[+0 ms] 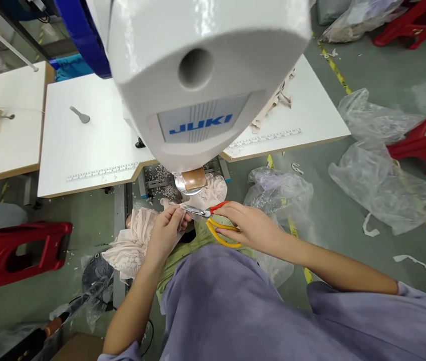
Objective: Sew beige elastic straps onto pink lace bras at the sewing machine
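My right hand (252, 228) is closed round the handles of a pair of scissors (223, 225), one loop red and the other yellow. Their metal blades point left to the fabric pinched in my left hand (167, 228). That fabric is a pale pink lace garment (136, 240), bunched up and hanging below and left of my left hand. More lace lies under the head of the white sewing machine (205, 90) marked JUKI. Whether the blade tips touch the fabric is hard to make out.
White table boards with printed rulers flank the machine; a grey lever (79, 115) lies on the left one (88, 155). Fabric scraps (273, 108) sit on the right board. Plastic bags (389, 170), red stools (21, 255) and yellow-black tape cover parts of the floor.
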Motion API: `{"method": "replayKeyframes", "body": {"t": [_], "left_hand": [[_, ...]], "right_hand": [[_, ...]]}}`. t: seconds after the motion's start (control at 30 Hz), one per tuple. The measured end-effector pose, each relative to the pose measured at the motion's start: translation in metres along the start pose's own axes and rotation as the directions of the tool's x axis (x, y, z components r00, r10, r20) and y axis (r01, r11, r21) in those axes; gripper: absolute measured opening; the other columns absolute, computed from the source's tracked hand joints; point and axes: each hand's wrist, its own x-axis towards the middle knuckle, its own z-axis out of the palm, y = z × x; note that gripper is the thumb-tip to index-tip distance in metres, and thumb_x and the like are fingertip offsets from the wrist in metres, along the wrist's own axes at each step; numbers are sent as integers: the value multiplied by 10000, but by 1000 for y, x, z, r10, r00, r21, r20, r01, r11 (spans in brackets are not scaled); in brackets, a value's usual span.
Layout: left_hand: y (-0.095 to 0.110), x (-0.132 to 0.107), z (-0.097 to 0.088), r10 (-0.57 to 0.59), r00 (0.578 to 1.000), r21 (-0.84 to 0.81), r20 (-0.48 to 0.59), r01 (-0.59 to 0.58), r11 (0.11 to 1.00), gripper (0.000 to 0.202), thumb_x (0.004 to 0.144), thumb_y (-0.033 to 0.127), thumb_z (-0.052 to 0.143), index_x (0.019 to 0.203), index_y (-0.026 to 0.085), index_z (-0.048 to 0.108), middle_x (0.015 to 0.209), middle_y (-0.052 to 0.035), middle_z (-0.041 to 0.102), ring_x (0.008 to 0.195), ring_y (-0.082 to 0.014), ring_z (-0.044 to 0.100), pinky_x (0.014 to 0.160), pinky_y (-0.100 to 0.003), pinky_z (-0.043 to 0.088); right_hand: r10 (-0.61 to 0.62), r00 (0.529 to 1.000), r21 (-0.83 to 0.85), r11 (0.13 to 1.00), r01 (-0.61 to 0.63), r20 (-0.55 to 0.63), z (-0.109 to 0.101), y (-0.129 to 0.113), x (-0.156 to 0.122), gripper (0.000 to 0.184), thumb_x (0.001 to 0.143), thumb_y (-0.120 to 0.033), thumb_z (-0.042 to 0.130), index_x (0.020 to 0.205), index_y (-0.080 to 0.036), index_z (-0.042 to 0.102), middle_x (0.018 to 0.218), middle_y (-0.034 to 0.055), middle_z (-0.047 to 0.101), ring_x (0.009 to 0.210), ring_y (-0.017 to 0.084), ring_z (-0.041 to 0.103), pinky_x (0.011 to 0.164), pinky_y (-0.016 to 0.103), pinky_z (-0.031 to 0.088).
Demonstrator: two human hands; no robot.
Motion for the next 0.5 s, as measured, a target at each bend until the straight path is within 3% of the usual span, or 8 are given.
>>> {"method": "replayKeyframes", "body": {"t": [0.1, 0.2, 0.4, 0.5], "left_hand": [[-1, -1, -2, 2, 999, 63, -42, 1, 998, 232, 909, 334, 580, 758, 173, 649, 737, -2, 629, 626, -98, 485, 610, -225, 384], [-1, -1, -5, -33, 999, 1, -41, 33, 999, 189, 864, 271, 578, 711, 172, 630, 715, 1, 614, 597, -89, 444, 583, -225, 355], [-2, 1, -9, -106, 993, -232, -57, 90, 969, 347, 747, 475, 759, 694, 145, 667, 541, 40, 468, 495, -56, 324, 486, -212, 250], [-3, 0, -9, -93, 991, -257, -101, 65, 964, 380, 691, 498, 826, 710, 145, 686, 540, 38, 494, 501, -55, 369, 494, -197, 295]], "right_hand": [[3, 999, 39, 999, -5, 41, -1, 1, -1, 285, 986, -338, 550, 1228, -197, 600, 1139, 103, 694, 889, 214, 701, 676, 303, 525], [75, 995, 109, 991, -82, 68, -5, -1, -6, 258, 974, -324, 551, 1196, -217, 627, 1041, 78, 721, 822, 201, 699, 654, 293, 513], [232, 972, 256, 938, -236, 47, -7, -7, -12, 380, 776, -285, 683, 1144, -240, 603, 1009, 50, 691, 738, 180, 653, 648, 304, 510], [240, 967, 275, 927, -253, 83, 0, -10, -9, 434, 743, -284, 703, 1157, -238, 579, 1045, 52, 674, 778, 184, 651, 687, 316, 516]]}}
